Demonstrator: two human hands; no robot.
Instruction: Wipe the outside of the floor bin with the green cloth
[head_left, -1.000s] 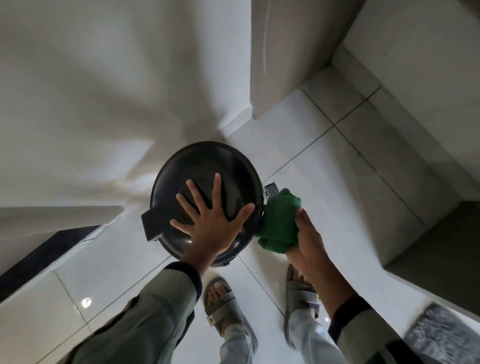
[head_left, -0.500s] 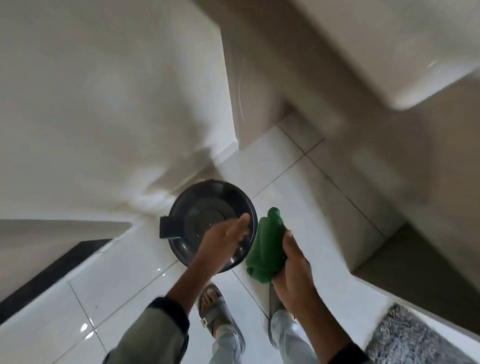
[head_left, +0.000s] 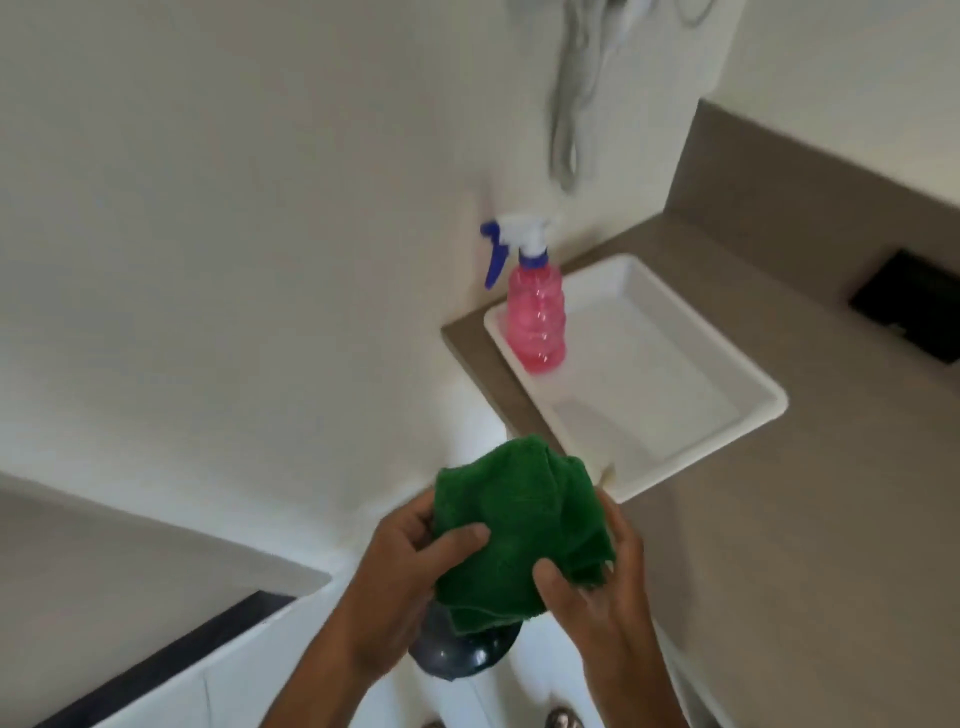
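The green cloth (head_left: 519, 530) is bunched up in front of me, held by both hands at chest height. My left hand (head_left: 400, 571) grips its left side with the thumb over the front. My right hand (head_left: 597, 587) holds its right side and lower edge. Far below, on the white floor, only part of the dark round floor bin (head_left: 457, 654) shows under the cloth and between my wrists. Neither hand touches the bin.
A white tray (head_left: 727, 415) lies on a grey-brown counter (head_left: 805, 519) to the right, with a pink spray bottle (head_left: 535, 312) standing in its far corner. A black object (head_left: 909, 306) sits at the counter's right edge. White walls rise behind.
My view has lifted from the floor to the counter. Both hands rose away from the bin; the left hand left the lid and now holds the cloth together with the right.
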